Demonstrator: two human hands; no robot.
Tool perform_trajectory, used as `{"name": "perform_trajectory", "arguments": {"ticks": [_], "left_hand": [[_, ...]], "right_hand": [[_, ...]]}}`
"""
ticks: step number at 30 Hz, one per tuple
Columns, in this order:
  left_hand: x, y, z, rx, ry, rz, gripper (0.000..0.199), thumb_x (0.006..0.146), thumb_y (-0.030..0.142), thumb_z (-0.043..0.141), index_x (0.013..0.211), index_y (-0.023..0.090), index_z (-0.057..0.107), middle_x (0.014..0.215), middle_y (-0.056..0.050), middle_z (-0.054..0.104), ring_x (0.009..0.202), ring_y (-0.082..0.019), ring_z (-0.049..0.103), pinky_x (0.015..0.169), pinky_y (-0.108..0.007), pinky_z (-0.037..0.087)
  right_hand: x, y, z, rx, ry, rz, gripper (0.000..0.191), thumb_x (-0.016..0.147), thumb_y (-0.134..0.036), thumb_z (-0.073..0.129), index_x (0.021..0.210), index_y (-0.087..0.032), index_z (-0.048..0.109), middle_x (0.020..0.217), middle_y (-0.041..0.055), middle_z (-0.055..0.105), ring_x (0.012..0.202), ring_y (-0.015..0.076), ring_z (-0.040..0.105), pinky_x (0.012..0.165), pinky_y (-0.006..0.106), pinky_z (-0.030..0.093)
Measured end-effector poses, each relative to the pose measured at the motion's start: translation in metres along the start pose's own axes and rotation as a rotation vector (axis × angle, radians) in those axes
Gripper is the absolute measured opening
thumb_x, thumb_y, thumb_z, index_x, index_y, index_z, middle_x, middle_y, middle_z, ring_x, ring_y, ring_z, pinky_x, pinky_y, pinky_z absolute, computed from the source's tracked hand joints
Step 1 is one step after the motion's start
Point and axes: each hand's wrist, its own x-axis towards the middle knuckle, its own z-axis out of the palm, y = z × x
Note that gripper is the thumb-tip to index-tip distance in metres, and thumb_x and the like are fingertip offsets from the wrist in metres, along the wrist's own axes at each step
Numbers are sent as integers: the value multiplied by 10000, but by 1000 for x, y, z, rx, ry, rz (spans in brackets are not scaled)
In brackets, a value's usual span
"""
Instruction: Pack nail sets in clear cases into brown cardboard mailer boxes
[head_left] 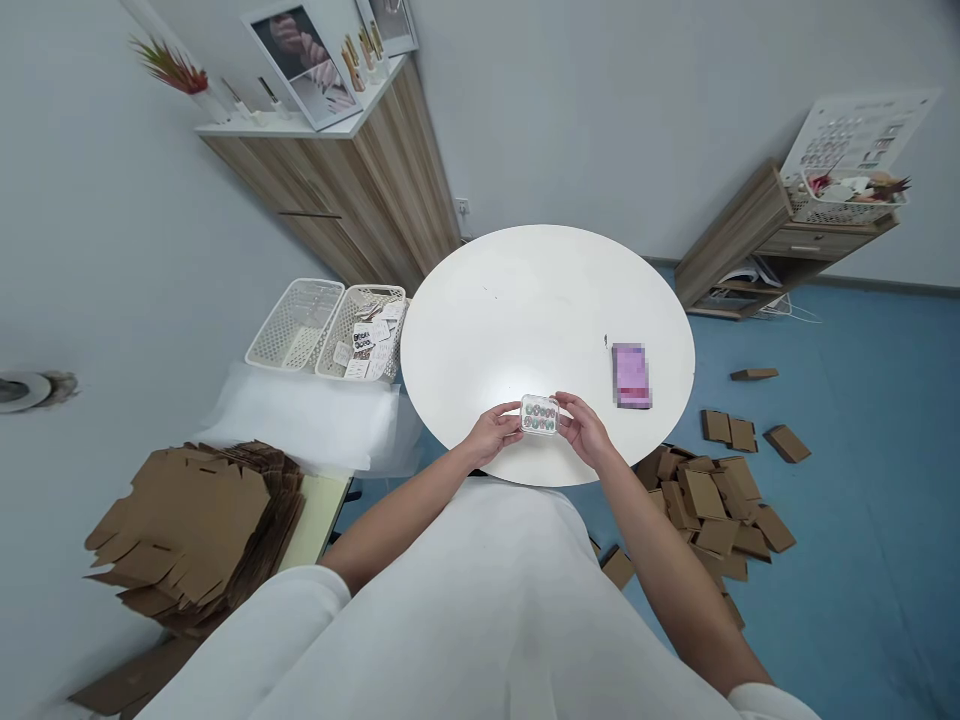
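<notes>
Fingers of the left hand (493, 434) and right hand (585, 430) pinch opposite sides of a small box (540, 414) showing two rows of coloured pieces. Below the fingers lies a white table (525, 300); to their right, a blurred purple item (631, 375); farther right, cardboard boxes (701, 495); farther left, white baskets (334, 322).

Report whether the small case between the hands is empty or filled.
Filled: two rows of small coloured pieces show in the case.

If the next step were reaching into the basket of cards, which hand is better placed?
Probably the left hand: the basket stands on that side, while the right hand is farther from it. Both hands hold the small box.
</notes>
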Motion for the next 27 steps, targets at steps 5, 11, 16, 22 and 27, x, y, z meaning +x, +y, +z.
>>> {"name": "perform_trajectory", "arguments": {"ticks": [5,11,16,22,27], "left_hand": [[-2,-3,1,-10,12,22,419,685,195,680,1083,190,546,894,-55,640,822,-117,597,827,-314,448],[-8,-4,3,64,51,9,376,724,302,633,1075,190,554,891,-55,632,804,-127,598,822,-354,451],[-9,-10,4,313,133,32,404,654,366,686,980,146,595,765,-56,643,745,-153,606,742,-336,460],[-1,-16,2,356,179,113,369,629,361,706,893,120,612,679,-32,617,619,-110,551,692,-304,460],[1,-17,-2,406,222,183,375,715,323,632,1038,149,553,745,-37,612,698,-126,572,728,-295,452]], "right_hand": [[-14,20,4,-104,97,74,445,687,-351,633,1098,-281,479,946,20,616,784,155,629,741,336,524],[-17,33,5,-154,224,18,528,639,-361,670,1115,-257,466,864,8,607,722,153,634,713,332,536],[-18,34,6,-182,241,17,530,608,-348,685,1087,-249,481,829,2,609,697,152,627,688,332,533],[-15,36,11,-219,260,6,545,585,-351,689,1068,-242,462,763,-19,581,644,150,617,628,316,520],[-9,43,19,-239,302,-20,501,616,-357,651,1062,-250,449,866,12,600,750,160,609,673,319,511]]}}
